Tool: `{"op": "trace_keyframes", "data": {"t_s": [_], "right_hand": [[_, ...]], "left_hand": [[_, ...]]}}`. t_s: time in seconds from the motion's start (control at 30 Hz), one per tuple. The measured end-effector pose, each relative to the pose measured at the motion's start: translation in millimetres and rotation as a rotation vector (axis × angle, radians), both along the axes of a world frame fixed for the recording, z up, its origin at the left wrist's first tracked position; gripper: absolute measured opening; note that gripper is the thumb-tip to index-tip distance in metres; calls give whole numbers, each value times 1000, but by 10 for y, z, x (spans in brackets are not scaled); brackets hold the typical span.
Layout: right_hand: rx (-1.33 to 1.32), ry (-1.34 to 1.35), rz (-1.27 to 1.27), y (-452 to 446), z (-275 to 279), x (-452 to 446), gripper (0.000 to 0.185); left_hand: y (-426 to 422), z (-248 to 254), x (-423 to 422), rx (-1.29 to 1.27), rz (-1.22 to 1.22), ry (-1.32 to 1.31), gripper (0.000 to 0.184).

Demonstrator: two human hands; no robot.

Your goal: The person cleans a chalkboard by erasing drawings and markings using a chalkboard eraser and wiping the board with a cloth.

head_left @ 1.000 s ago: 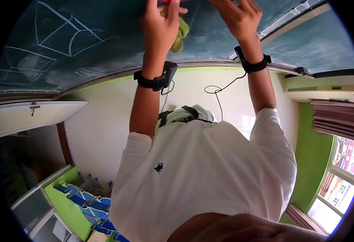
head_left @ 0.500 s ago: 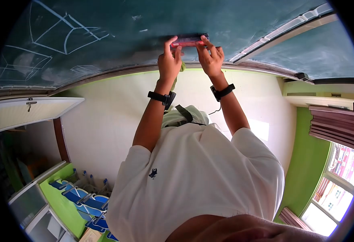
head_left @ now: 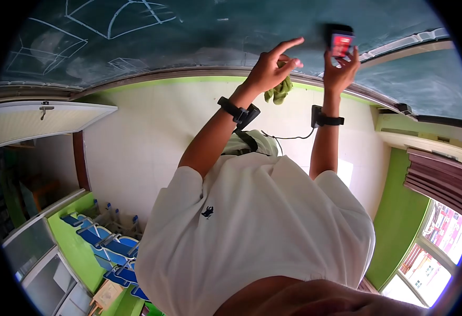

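My right hand [head_left: 341, 71] grips a red and black eraser [head_left: 341, 42] by its sides, at the green chalkboard [head_left: 210, 39]. To the left of it is my left hand [head_left: 273, 68], with the index finger and thumb stretched out and apart. A green cloth [head_left: 279, 89] hangs from my left hand, held by the lower fingers, which are partly hidden. Both wrists wear black straps with small devices. White chalk drawings of box shapes [head_left: 110, 23] are on the board at the upper left.
The chalk ledge [head_left: 152, 73] runs under the board. An open white panel door [head_left: 41, 121] is at the left, blue chairs [head_left: 104, 242] are at the lower left, and a curtain [head_left: 439, 179] hangs by a window [head_left: 431, 258] at the right. A black cable [head_left: 294, 138] runs from the right wrist device.
The eraser, earlier between both hands, has moved right in my right hand and turned upright. My left hand has let go of it and stands apart, with the green cloth hanging from it.
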State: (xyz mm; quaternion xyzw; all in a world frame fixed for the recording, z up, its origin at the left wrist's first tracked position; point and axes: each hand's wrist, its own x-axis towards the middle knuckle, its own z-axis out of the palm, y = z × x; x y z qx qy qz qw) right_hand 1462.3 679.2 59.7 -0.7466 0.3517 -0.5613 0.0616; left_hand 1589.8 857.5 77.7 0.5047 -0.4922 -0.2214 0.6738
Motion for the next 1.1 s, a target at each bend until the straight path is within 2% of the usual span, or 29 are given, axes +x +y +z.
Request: {"op": "trace_keyframes", "data": {"t_s": [0.03, 0.07, 0.13, 0.2, 0.27, 0.33, 0.4, 0.5, 0.53, 0.6, 0.67, 0.7, 0.87, 1.0, 1.07, 1.1], "right_hand": [[-13, 68, -91, -14, 99, -49, 79], [-27, 137, -186, -8, 179, -97, 84], [-3, 176, -217, 5, 185, -133, 83], [4, 213, -282, -63, 47, -118, 75], [88, 234, -358, 103, 89, 19, 68], [147, 298, -295, 279, 105, 144, 62], [218, 295, -272, 490, -11, 385, 54], [291, 284, -233, 866, -302, 793, 55], [317, 287, -209, 1044, -396, 937, 55], [344, 273, -185, 1392, -585, 1272, 57], [453, 286, -156, 1786, -789, 1644, 59], [504, 291, -124, 2040, -832, 1865, 59], [704, 185, 113, 3002, -1109, 2725, 60], [628, 109, 194, 2981, -1106, 2658, 56], [637, 200, 120, 2888, -1110, 2541, 57], [637, 221, 100, 2821, -1144, 2487, 60]], "left_hand": [[56, 67, 68, 166, -84, -63, 34], [117, 32, 156, 165, -103, -63, 34], [246, -171, 415, 428, -252, -125, 27], [514, -623, 797, 538, -331, -39, 25], [1008, -779, 1068, 575, -238, 392, 25], [1530, -895, 1440, 582, -211, 596, 28], [1993, -1173, 1859, 691, -190, 620, 31], [2514, -1531, 2291, 997, -110, 716, 36], [2678, -1633, 2398, 1020, -132, 717, 36], [2942, -1868, 2592, 1092, 77, 938, 33], [3279, -2304, 2830, 842, 206, 1150, 41], [3414, -2431, 2936, 794, 267, 1184, 43], [3457, -2359, 3220, 718, 405, 1221, 47], [3417, -2453, 3495, 608, 449, 1207, 48], [3451, -2382, 3562, 500, 456, 1241, 42], [3553, -2688, 3775, 432, 423, 1285, 33]]}}
